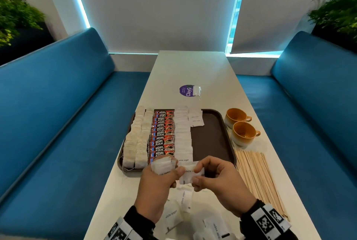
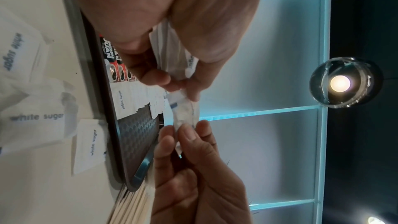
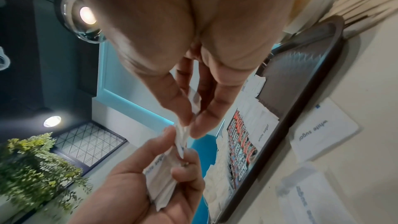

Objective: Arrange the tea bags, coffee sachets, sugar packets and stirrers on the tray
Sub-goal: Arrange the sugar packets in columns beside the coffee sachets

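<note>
Both hands [image 1: 193, 180] pinch 1 sugar packet [image 1: 190, 176], long axis L-R.

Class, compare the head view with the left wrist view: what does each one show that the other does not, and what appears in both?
Head view only: two orange cups, the tea bags in rows, a purple sticker, blue benches.

Left wrist view only: a lit ceiling lamp.

Both: the tray, coffee sachets, stirrers, loose sugar packets, and the left hand and right hand pinching one sugar packet.

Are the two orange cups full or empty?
Empty: both orange cups stand upright beside the tray, bare insides showing.
</note>
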